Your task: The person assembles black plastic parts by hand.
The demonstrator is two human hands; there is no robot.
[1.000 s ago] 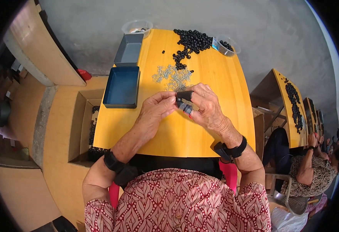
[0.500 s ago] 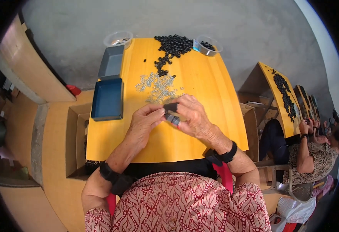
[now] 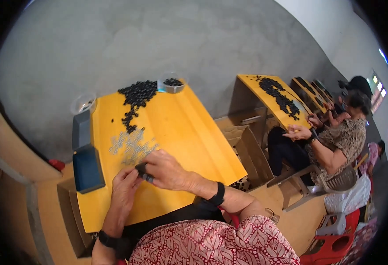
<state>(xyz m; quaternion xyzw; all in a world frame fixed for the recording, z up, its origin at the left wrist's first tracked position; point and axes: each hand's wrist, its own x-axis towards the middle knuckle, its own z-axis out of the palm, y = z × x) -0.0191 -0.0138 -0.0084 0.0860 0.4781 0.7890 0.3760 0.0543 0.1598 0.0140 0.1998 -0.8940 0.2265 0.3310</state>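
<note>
My left hand (image 3: 124, 184) and my right hand (image 3: 167, 171) meet over the near left part of the yellow table (image 3: 180, 132). Both are closed, fingertips pinched together. Dark bands (image 3: 145, 176) show at my right fingers; whether they are finger wraps or a held part is unclear. Anything small between the fingertips is hidden. Just beyond my hands lies a scatter of small silver screw-like pieces (image 3: 130, 148). Farther back, round black knob-like parts (image 3: 138, 95) form a heap with a trail running toward the silver pieces.
Along the table's left edge are a dark blue tray (image 3: 88, 171), a grey tray (image 3: 81, 130) and a clear bowl (image 3: 83, 104). Another clear bowl (image 3: 173, 85) holds black parts at the back. Cardboard boxes (image 3: 256, 154) flank the table. A co-worker (image 3: 335, 137) sits at another table to the right.
My view has swung to the right, so the table appears farther left and more of the co-worker's side shows. My hands stay pinched together near the silver pieces.
</note>
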